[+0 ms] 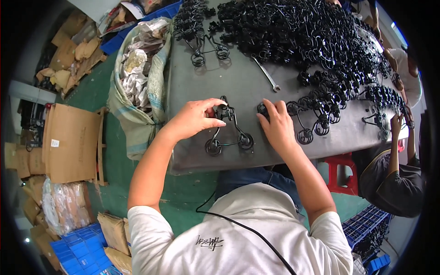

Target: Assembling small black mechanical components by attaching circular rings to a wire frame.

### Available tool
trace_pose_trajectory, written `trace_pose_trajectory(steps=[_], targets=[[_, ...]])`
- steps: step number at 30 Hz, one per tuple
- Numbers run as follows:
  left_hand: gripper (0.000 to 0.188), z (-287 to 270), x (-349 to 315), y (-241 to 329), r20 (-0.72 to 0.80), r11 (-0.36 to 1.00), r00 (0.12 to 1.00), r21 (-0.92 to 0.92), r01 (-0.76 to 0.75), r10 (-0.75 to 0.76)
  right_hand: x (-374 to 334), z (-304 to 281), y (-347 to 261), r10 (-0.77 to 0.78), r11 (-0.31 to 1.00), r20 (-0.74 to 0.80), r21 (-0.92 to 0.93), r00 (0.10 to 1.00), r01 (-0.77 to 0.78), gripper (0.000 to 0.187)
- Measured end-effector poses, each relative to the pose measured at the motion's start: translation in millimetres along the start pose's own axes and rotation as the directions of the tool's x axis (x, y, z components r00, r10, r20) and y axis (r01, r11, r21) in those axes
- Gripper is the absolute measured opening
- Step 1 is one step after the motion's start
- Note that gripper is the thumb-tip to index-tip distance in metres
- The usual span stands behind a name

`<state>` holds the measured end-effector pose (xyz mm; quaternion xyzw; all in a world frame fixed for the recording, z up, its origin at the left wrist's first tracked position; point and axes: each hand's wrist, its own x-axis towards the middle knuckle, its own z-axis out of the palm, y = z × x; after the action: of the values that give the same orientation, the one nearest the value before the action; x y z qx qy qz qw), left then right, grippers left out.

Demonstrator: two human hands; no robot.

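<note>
My left hand [195, 119] pinches the top of a black bent-wire piece [236, 126] between thumb and fingers. Two coiled loops form its lower end, lying on the grey table near the front edge. To the right, my right hand [279, 126] has its thumb and fingers closed around a small black part [262, 109], mostly hidden by the fingers. Just beyond that hand runs a row of similar black wire pieces [321, 107]. A metal wrench [266, 75] lies on the table ahead of my hands.
A large heap of black wire pieces [293, 32] covers the far table [192, 87]. Left of it stands a woven sack [158, 82] of crumpled paper; cardboard boxes [73, 142] stand farther left. On the right, a co-worker [394, 178] handles similar pieces near a red stool [341, 172].
</note>
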<state>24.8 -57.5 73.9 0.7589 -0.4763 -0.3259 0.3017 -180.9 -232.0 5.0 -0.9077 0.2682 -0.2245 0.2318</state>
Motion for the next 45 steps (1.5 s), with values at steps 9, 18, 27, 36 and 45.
trace_pose_trajectory(steps=[9,18,27,36,45], targets=[[0.052,4.3,1.8,-10.2,0.006,0.993,0.999,-0.103,0.05,-0.049,15.0,4.6,-2.4,-0.048,0.999,0.093,0.02,0.995,0.047,0.037],[0.05,2.4,-0.4,-0.5,0.017,0.992,0.998,-0.111,0.058,-0.057,0.7,9.2,-7.4,-0.064,0.986,0.246,0.164,0.967,0.024,0.026],[0.052,0.8,-0.4,-2.3,0.005,0.999,1.0,-0.039,0.022,-0.021,13.9,-10.4,-16.3,0.058,0.805,0.296,0.551,0.954,-0.22,0.024],[0.053,0.4,-0.8,0.5,0.017,0.996,0.998,-0.068,0.054,-0.053,25.5,4.7,-40.9,0.14,0.483,0.523,0.705,0.841,-0.519,0.018],[0.054,-0.6,2.1,-5.5,0.022,0.999,1.0,-0.035,0.013,-0.012,34.3,7.6,-40.8,0.071,0.618,0.487,0.663,0.87,-0.422,0.015]])
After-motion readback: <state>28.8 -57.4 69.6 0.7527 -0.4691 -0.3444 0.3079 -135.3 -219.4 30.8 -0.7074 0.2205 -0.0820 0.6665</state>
